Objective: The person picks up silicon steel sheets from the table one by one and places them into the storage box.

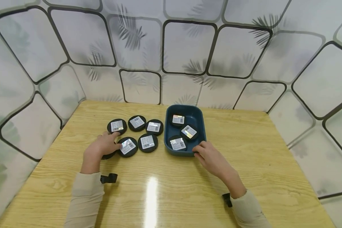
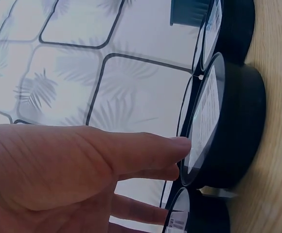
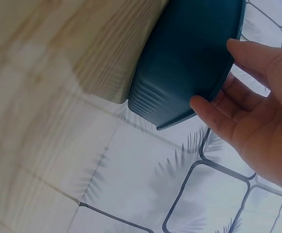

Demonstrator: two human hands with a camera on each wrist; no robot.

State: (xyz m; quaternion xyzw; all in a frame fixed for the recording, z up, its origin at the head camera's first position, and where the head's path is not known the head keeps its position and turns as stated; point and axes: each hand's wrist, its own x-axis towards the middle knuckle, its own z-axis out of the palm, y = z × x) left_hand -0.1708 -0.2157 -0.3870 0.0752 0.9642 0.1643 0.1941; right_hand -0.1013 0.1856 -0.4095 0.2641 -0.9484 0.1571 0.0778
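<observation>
Several flat, round black containers with white labels on top stand on the table. In the head view my left hand (image 1: 102,146) reaches over the left ones. Its thumb touches the top edge of one container (image 1: 127,147), also seen as the dark disc (image 2: 233,126) in the left wrist view. The other fingers extend towards the container behind (image 1: 117,126); one more lies mostly hidden under the palm. At the near right corner of a dark blue plastic bin (image 1: 199,122), my right hand (image 1: 212,158) grips the rim. Three labelled containers (image 1: 178,144) lie inside the bin.
Three more containers (image 1: 148,142) stand between the left hand and the bin. The wooden table (image 1: 239,133) meets patterned walls (image 1: 188,47) at the back and sides. A dark wrist mount (image 1: 109,178) sits at the left sleeve.
</observation>
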